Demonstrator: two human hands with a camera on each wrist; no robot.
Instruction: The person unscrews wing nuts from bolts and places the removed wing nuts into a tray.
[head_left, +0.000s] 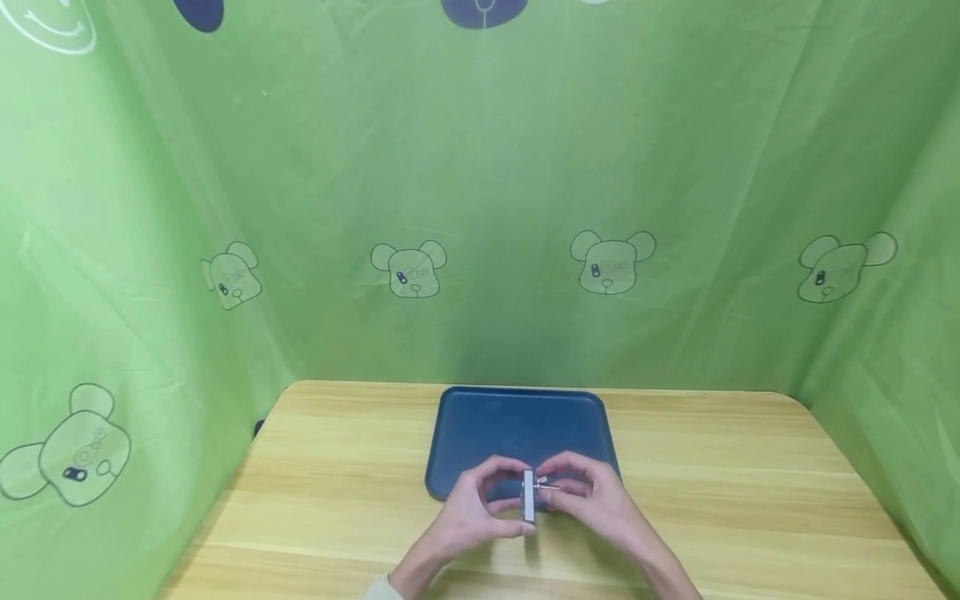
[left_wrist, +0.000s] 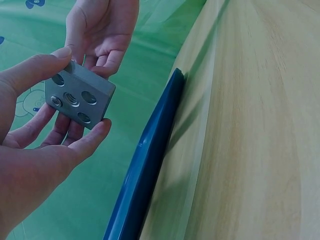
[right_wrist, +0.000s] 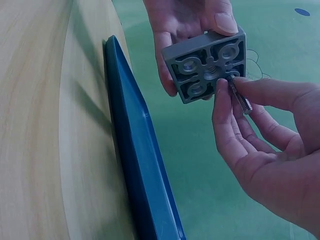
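Above the tray's near edge, my left hand [head_left: 474, 510] grips a square grey metal block [head_left: 528, 497] by its edges. Round holes pass through the block's flat face [left_wrist: 71, 91] in the left wrist view. Ribs and ringed holes mark its other side [right_wrist: 204, 56], which faces my right hand [head_left: 600, 500]. Between thumb and fingertips, that hand pinches a silver threaded screw [right_wrist: 242, 99] at one corner hole of the block. The screw's outer end points away from the block, toward the palm. How deep it sits in the hole is hidden by the fingers.
A dark blue tray [head_left: 517, 425] with a raised rim lies on the wood-grain table [head_left: 345, 467], just beyond and below the hands. Green curtains [head_left: 480, 167] with bear-head prints hang behind the table and on both sides.
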